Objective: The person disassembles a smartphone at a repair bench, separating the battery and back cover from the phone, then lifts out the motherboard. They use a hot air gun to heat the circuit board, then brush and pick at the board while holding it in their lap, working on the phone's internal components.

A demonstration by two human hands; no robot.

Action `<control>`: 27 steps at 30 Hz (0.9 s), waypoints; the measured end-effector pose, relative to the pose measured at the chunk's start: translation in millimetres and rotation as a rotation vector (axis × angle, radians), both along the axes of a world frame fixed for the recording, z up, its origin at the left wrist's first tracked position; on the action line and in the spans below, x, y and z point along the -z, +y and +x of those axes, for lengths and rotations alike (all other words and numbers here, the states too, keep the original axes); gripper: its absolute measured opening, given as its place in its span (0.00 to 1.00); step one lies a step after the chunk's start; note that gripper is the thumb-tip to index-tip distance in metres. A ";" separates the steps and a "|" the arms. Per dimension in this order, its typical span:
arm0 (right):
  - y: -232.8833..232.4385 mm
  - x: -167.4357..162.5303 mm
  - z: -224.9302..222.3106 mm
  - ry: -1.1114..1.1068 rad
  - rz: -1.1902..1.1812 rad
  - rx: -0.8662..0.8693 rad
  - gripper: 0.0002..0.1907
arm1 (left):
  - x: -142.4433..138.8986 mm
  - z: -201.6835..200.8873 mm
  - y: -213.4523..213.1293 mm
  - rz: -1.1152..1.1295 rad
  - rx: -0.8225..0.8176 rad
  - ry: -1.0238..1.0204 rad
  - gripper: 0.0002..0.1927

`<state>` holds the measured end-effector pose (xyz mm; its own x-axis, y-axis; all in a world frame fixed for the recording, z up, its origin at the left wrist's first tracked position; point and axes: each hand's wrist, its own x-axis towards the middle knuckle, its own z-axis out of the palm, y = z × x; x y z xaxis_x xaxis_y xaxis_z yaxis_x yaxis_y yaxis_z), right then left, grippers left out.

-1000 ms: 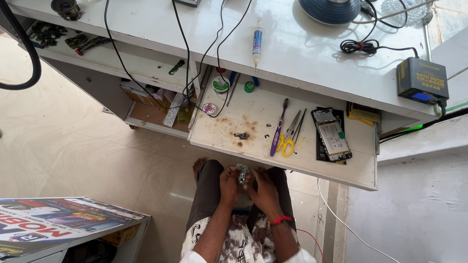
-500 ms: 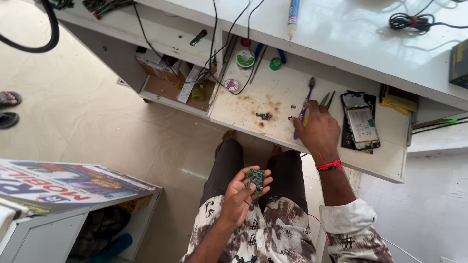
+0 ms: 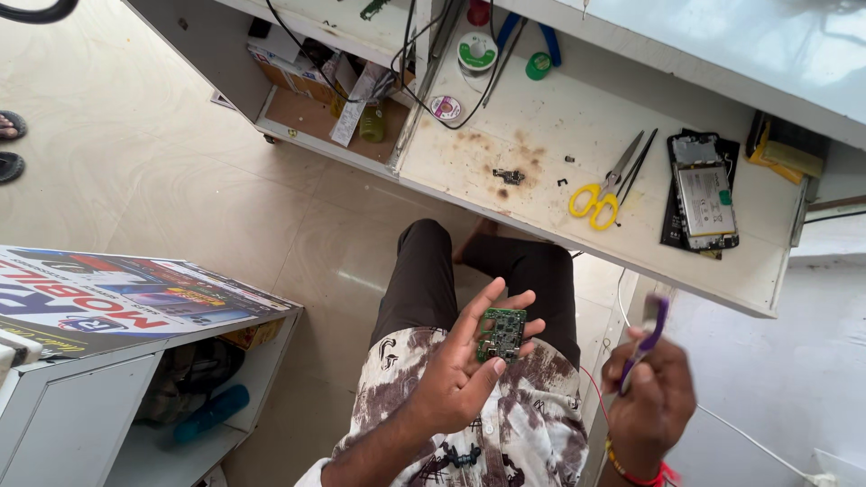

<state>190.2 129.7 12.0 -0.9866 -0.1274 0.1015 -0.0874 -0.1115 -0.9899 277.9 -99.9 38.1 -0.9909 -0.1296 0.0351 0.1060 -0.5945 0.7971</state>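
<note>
My left hand (image 3: 465, 365) rests over my lap, palm up, holding a small green circuit board (image 3: 502, 334) between thumb and fingers. To the right, my right hand (image 3: 651, 397) is blurred by motion and grips a purple-handled tool (image 3: 651, 326) that points upward. Both hands sit below the front edge of a pulled-out white work shelf (image 3: 559, 194). On that shelf lie yellow-handled scissors (image 3: 606, 191), an opened phone (image 3: 702, 200) and a small dark part (image 3: 509, 176).
Solder reels (image 3: 476, 51) and cables lie at the back of the shelf, beside an open compartment of clutter (image 3: 329, 95). A low white cabinet with a printed poster top (image 3: 117, 302) stands at the left. Sandals (image 3: 11, 144) sit on the tiled floor.
My right hand has come back from the shelf with the purple-handled tool and now sits beside my lap. My left hand has kept the circuit board. The view has shifted down and closer.
</note>
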 end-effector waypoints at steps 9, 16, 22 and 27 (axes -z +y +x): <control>-20.3 30.2 59.6 -0.206 -0.250 -0.212 0.17 | -6.7 -11.1 23.7 0.324 -0.020 0.122 0.25; -52.8 5.5 53.1 -0.238 -0.182 -0.192 0.17 | -3.3 -3.1 46.7 0.464 -0.018 0.170 0.24; -34.0 5.0 36.8 -0.250 -0.308 -0.090 0.12 | 13.2 -2.0 37.3 0.315 0.047 0.110 0.23; -17.1 7.3 27.7 -0.319 -0.216 -0.065 0.11 | 28.0 2.4 35.8 0.110 0.057 0.088 0.22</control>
